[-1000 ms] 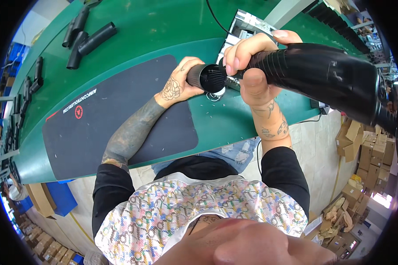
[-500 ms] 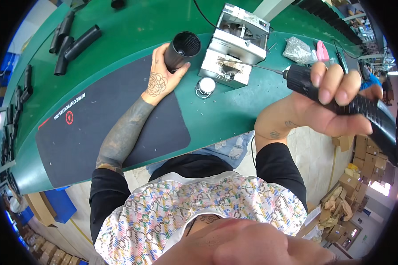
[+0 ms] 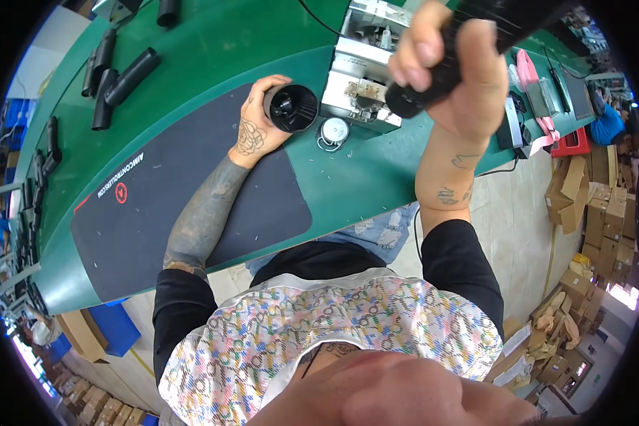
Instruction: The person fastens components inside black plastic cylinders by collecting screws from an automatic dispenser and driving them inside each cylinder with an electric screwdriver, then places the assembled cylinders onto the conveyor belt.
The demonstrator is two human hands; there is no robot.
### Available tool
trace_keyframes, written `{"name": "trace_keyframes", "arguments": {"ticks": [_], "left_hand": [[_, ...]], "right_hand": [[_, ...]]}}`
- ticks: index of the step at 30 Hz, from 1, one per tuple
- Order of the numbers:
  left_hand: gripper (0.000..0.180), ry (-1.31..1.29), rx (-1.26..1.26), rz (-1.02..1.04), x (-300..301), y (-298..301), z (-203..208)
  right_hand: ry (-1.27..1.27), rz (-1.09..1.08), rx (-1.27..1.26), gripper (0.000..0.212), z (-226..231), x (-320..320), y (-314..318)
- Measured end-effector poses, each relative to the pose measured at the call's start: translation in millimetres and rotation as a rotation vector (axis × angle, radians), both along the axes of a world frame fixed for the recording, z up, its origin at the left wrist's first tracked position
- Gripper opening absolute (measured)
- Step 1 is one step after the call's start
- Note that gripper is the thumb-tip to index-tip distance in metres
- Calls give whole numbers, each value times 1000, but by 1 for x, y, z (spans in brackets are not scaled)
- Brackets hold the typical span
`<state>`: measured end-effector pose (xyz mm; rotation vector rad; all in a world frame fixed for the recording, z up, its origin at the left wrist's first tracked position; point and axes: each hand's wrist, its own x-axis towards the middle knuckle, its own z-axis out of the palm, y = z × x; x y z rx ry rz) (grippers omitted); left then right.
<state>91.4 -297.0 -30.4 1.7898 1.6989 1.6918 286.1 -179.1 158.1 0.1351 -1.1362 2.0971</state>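
My left hand (image 3: 254, 126) is wrapped round a black hollow cylinder (image 3: 304, 112) whose open mouth faces up, with ribs and dark parts visible inside. It is held over the grey mat (image 3: 192, 170) on the green table. Raised at the upper right, my right hand (image 3: 472, 89) grips a black electric screwdriver (image 3: 444, 71), blurred by motion. The driver's bit cannot be made out. Behind the driver is a metal screw feeder (image 3: 358, 67), partly covered by my right hand. A small round white-topped object (image 3: 334, 131) sits in front of the feeder.
Several black tubes (image 3: 130, 78) lie on the far left of the table. On the right are a pink item (image 3: 525, 67), a black box-like device (image 3: 511, 124) and a red tray (image 3: 572, 142). Cardboard boxes (image 3: 607, 220) are stacked on the floor at right.
My right hand has moved left and up with the screwdriver, away from the right side, and its bit no longer shows. The cylinder in my left hand has dropped slightly, nearer me.
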Motion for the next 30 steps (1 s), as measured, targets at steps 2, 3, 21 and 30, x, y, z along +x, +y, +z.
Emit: {"name": "trace_keyframes", "arguments": {"ticks": [2,3,21,30], "left_hand": [[69,7,-12,8,3,1,-1],[68,18,-20,3,3,3,0],[67,60,-136,-27,10,9,8],[66,35,-143,-13,11,9,7]], "right_hand": [[79,41,58,61,3,9,0],[162,68,119,61,7,20,0],[337,-351,240,67,-32,-32,-31],[357,-298,268,67,-30,-27,-26]]}}
